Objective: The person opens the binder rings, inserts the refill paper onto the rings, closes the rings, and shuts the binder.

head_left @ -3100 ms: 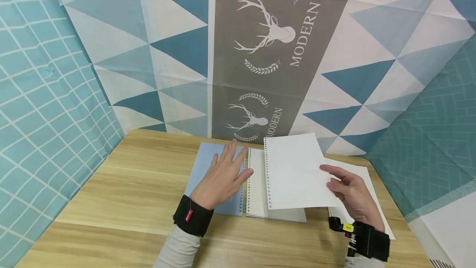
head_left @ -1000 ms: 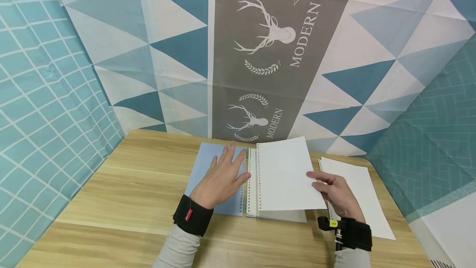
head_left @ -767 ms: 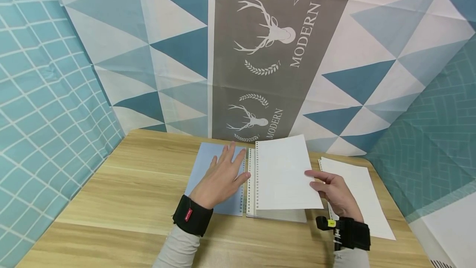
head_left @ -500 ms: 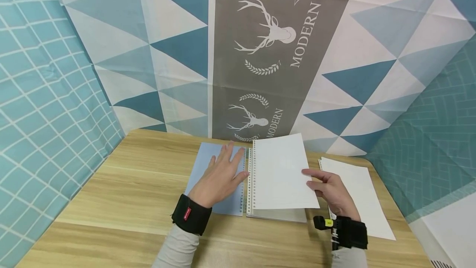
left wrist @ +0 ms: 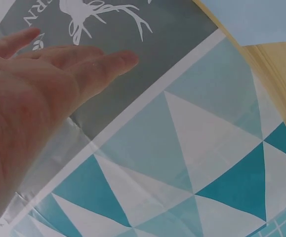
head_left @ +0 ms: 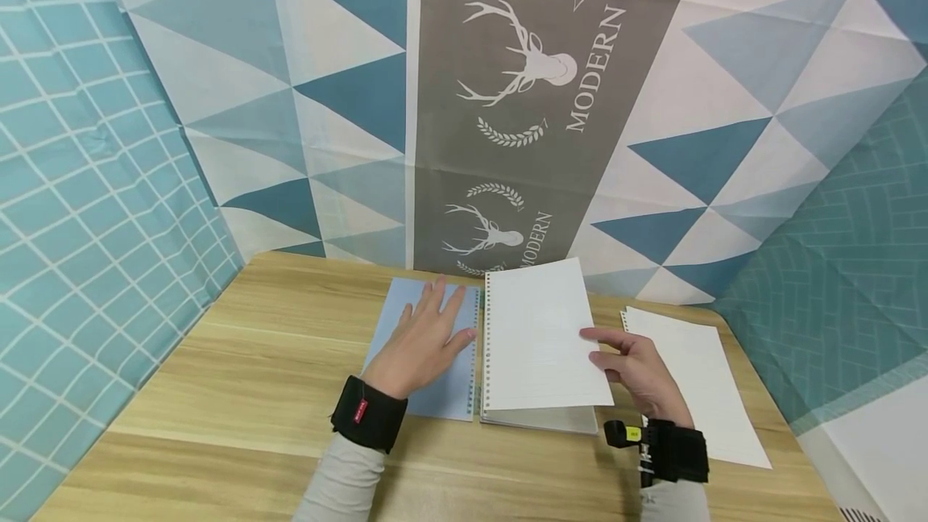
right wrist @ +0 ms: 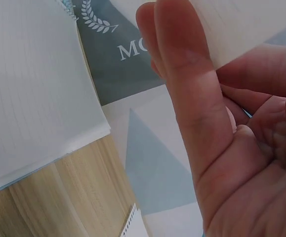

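My right hand (head_left: 638, 369) pinches the right edge of a white loose-leaf sheet (head_left: 536, 329) between thumb and fingers. The sheet is raised and tilted over the page side of an opened loose-leaf notebook (head_left: 536, 419), its punched left edge overlapping the notebook's spine edge. In the right wrist view, the held sheet (right wrist: 251, 24) shows between the fingers, with the ruled notebook pages (right wrist: 29, 94) below left. My left hand (head_left: 420, 345) is spread over the notebook's blue cover (head_left: 441, 401), thumb pointing toward the spine. Its fingers (left wrist: 108, 69) are straight and hold nothing.
More white punched sheets (head_left: 714, 377) lie on the wooden table (head_left: 239, 377) to the right, partly behind my right wrist. A patterned cloth (head_left: 348, 103) with deer prints stands along the table's back edge, and teal-tiled cloth (head_left: 94, 184) hangs at the left.
My right hand has carried the sheet leftward from the right, so its holed edge now overlaps the notebook's spine edge. My left hand has shifted slightly left over the blue cover.
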